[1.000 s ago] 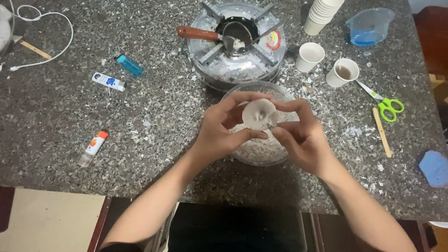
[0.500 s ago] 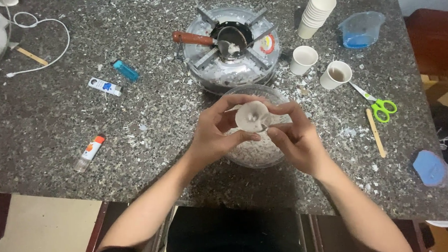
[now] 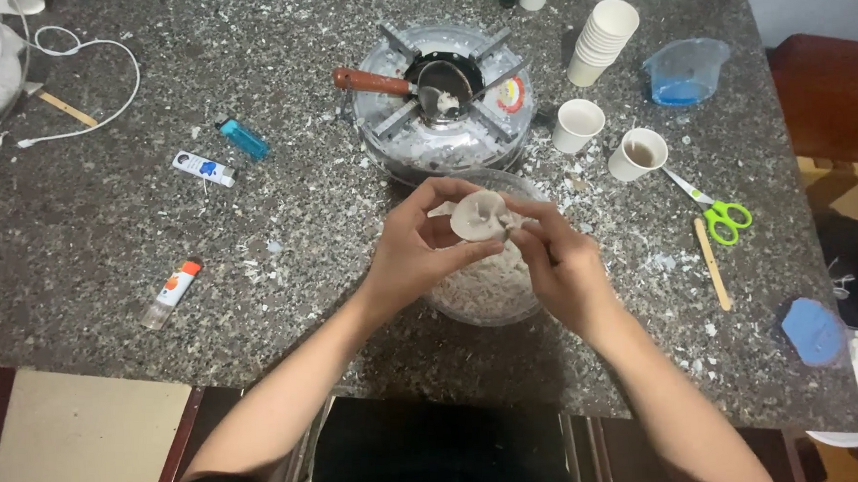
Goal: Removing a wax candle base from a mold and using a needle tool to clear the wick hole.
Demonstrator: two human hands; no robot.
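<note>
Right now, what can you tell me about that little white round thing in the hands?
The small white disc looks like wax or plaster, pale and matte, with an uneven edge. It is tilted, flat face towards the camera, above the glass bowl of white flakes. The left hand and right hand pinch it from either side.

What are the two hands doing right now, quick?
Left hand: closed around the small white cup-shaped piece, above the glass bowl.
Right hand: fingers pinching the same piece's edge.
</note>
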